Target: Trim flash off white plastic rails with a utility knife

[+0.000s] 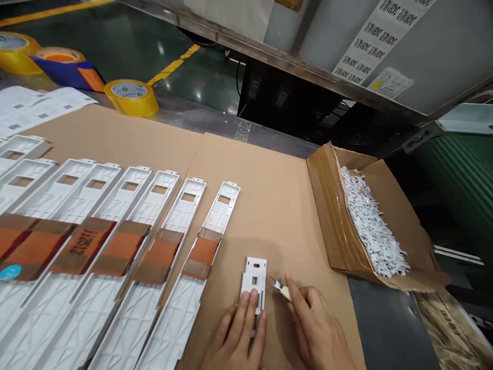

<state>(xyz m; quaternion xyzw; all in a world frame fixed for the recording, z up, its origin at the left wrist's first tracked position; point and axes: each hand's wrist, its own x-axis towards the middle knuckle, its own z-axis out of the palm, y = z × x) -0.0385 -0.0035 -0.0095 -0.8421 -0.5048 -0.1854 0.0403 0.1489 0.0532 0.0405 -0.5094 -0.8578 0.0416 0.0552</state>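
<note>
A small white plastic bracket (pixel 254 275) with rectangular cutouts lies on the cardboard at the bottom middle. My left hand (pixel 241 334) holds it down, fingers over its lower half, which they partly hide. To its right, my right hand (pixel 318 321) is closed around a small knife (pixel 283 290) with a pale handle. The blade points up and left towards the bracket's right edge, a small gap apart from it. Just left of my hands lies a long white ribbed plastic piece (pixel 173 318) with an orange-brown band of tape across it.
More long taped white pieces (pixel 131 226) lie in a row at left. At right, an open cardboard box (pixel 323 205) holds many small white plastic scraps (pixel 372 226). A yellow tape roll (pixel 133 97), other rolls and printed sheets (pixel 38 108) sit at the back left.
</note>
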